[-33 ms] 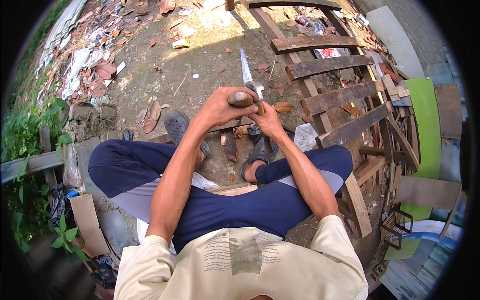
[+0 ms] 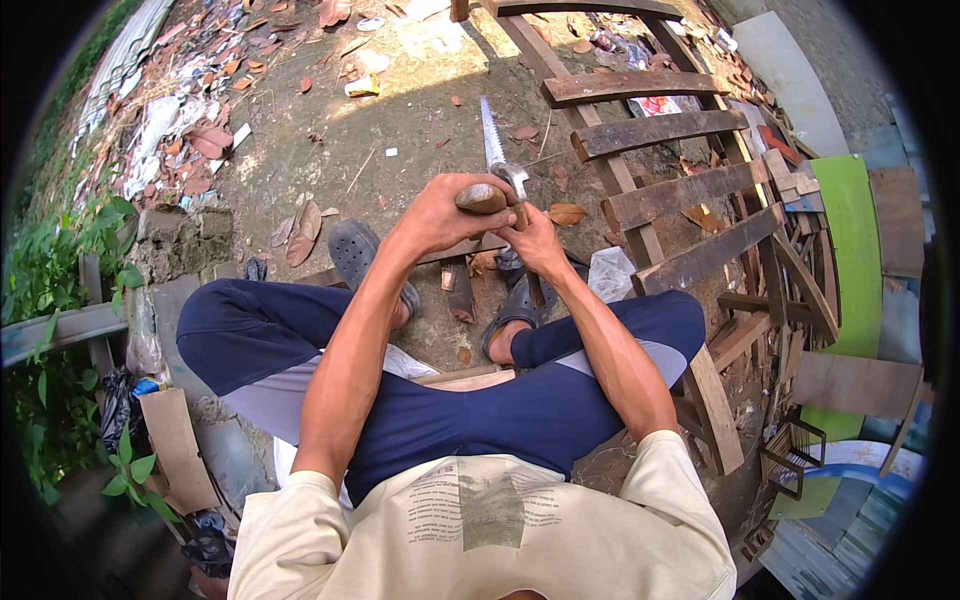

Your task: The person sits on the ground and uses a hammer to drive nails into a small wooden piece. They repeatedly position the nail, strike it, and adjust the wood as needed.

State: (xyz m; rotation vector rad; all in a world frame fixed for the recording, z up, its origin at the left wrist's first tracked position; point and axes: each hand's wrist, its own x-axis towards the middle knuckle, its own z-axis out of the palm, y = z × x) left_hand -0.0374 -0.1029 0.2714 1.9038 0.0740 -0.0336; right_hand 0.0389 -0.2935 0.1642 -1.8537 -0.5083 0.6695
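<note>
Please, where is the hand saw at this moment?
In the head view the hand saw is at upper centre, its toothed blade pointing away over the dirt ground. Its wooden handle sits in the left hand, left of the wooden pallet frame.

Bright daylight fills the scene. Direct sun falls on the bare ground (image 2: 420,110) at the top, where a pale patch is nearly washed out, while the area nearer the person lies in soft, even shade. The wooden slats (image 2: 660,130) cast dark, sharp shadows beneath them. The green board (image 2: 850,250) at the right is strongly lit and saturated. The centre is sharp, with no motion blur on the forearms. Fisheye distortion bends straight edges toward the rim, and a black circular vignette cuts off all four corners. Foliage (image 2: 50,280) at the left edge looks smeared and softer.
</note>
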